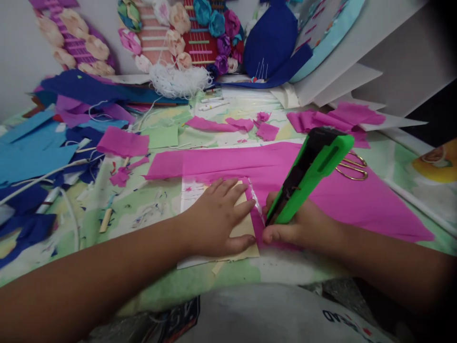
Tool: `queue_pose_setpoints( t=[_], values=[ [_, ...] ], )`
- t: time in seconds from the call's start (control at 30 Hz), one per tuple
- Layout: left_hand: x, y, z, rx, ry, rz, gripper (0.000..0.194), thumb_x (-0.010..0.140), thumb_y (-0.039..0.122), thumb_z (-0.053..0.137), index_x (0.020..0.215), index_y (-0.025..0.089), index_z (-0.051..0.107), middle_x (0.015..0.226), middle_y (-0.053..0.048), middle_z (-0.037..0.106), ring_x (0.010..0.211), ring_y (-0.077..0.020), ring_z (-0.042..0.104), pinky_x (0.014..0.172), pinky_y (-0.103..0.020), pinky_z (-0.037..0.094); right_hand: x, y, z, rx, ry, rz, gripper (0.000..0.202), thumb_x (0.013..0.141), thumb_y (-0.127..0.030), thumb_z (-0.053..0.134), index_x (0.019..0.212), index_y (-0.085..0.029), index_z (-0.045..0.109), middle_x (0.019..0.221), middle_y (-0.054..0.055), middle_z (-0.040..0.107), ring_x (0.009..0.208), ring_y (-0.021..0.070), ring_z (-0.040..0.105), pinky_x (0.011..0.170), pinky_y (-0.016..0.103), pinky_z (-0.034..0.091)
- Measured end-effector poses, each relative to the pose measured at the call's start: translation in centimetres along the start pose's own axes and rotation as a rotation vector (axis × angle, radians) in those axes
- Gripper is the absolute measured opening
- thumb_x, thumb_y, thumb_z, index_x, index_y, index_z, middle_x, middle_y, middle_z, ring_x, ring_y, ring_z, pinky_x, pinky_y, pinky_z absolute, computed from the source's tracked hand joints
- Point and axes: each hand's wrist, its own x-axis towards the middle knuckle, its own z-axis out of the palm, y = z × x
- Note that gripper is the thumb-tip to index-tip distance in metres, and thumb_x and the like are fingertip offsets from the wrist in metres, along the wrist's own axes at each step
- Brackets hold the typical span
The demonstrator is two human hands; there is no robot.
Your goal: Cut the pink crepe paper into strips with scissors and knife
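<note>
Partly slit beside the cream card (244,226), the pink sheet (342,202) lies across the bench (303,267), mostly uncut; left hand (217,221) rests flat, splayed on the card, right hand (303,226) grips the green cutter (314,174).

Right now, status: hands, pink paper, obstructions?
Left hand flat on cream card. Right hand gripping green cutter, angled down at pink paper. Gold loops on paper beyond cutter.

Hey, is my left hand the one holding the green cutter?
No, your right hand grips the green cutter, while your left hand is spread over the cream sheet.
</note>
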Motion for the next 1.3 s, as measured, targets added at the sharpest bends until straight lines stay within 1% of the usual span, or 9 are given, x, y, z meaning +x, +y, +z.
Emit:
queue_pose_setpoints(
  t=[0.13,0.23,0.4,0.53,0.63,0.87,1.03,1.2,1.3],
  values=[
    [-0.04,-0.12,0.20,-0.006,0.034,0.010,0.062,0.074,0.057,0.045,0.120,0.015,0.043,0.131,-0.018,0.033,0.119,-0.0379,0.027,0.094,-0.057,0.021,-0.18,-0.25,0.03,-0.044,-0.022,-0.071,0.032,0.061,-0.044,0.067,0.065,-0.017,0.050,0.057,-0.003,0.050,0.057,0.0103,0.047,0.052,0.022,0.037],
    [-0.05,-0.16,0.23,-0.003,0.039,0.016,0.063,0.074,0.058,0.043,0.119,0.015,0.044,0.130,-0.019,0.034,0.118,-0.0381,0.029,0.093,-0.057,0.022,-0.19,-0.29,-0.04,-0.042,-0.039,-0.133,0.032,0.062,-0.046,0.064,0.064,-0.017,0.050,0.056,-0.003,0.049,0.059,0.0110,0.047,0.053,0.023,0.037],
    [-0.03,-0.08,0.18,0.005,0.022,0.017,0.065,0.074,0.058,0.042,0.122,0.013,0.042,0.130,-0.020,0.034,0.119,-0.0385,0.027,0.094,-0.057,0.020,-0.03,-0.01,-0.22,0.051,-0.045,-0.085,0.032,0.062,-0.046,0.065,0.071,-0.018,0.053,0.056,-0.005,0.049,0.054,0.0096,0.046,0.050,0.022,0.036],
    [-0.07,-0.05,0.19,0.000,0.031,0.017,0.063,0.075,0.056,0.043,0.121,0.013,0.043,0.130,-0.020,0.034,0.119,-0.0386,0.028,0.094,-0.057,0.022,0.02,0.34,-0.10,0.059,-0.009,-0.011,0.033,0.060,-0.045,0.066,0.063,-0.017,0.049,0.056,-0.004,0.049,0.054,0.0100,0.046,0.050,0.023,0.036],
    [-0.09,-0.06,0.20,-0.003,0.048,0.023,0.062,0.075,0.055,0.044,0.120,0.013,0.043,0.129,-0.020,0.035,0.119,-0.0388,0.028,0.094,-0.057,0.022,0.05,0.49,0.02,0.043,0.016,0.023,0.033,0.059,-0.044,0.067,0.062,-0.017,0.048,0.055,-0.003,0.049,0.054,0.0109,0.046,0.049,0.024,0.035],
    [-0.13,0.00,0.22,0.022,0.033,0.014,0.063,0.075,0.056,0.043,0.121,0.013,0.043,0.130,-0.020,0.035,0.119,-0.0384,0.028,0.095,-0.056,0.021,0.25,0.16,-0.10,0.035,0.017,-0.026,0.032,0.061,-0.042,0.066,0.060,-0.017,0.046,0.055,-0.003,0.048,0.053,0.0098,0.045,0.049,0.023,0.035],
    [-0.10,-0.11,0.40,0.028,0.055,0.029,0.062,0.076,0.056,0.042,0.120,0.013,0.044,0.129,-0.020,0.036,0.119,-0.0381,0.028,0.095,-0.055,0.021,0.21,0.24,-0.19,0.022,-0.008,-0.043,0.032,0.062,-0.044,0.063,0.060,-0.017,0.046,0.054,-0.003,0.048,0.053,0.0096,0.045,0.049,0.023,0.034],
    [-0.06,-0.12,0.35,0.027,0.051,0.024,0.062,0.075,0.056,0.042,0.120,0.013,0.044,0.129,-0.020,0.036,0.119,-0.0375,0.028,0.095,-0.055,0.021,0.19,0.25,-0.17,0.039,-0.002,-0.080,0.027,0.066,-0.039,0.061,0.062,-0.017,0.047,0.054,-0.003,0.047,0.052,0.0088,0.045,0.048,0.022,0.035],
    [-0.07,-0.08,0.31,0.021,0.042,0.018,0.062,0.076,0.056,0.042,0.120,0.013,0.044,0.129,-0.019,0.035,0.119,-0.0374,0.027,0.095,-0.055,0.021,0.19,0.15,-0.17,0.035,-0.008,-0.084,0.027,0.067,-0.039,0.060,0.061,-0.016,0.046,0.054,-0.003,0.046,0.051,0.0083,0.044,0.047,0.021,0.034]
  ],
)
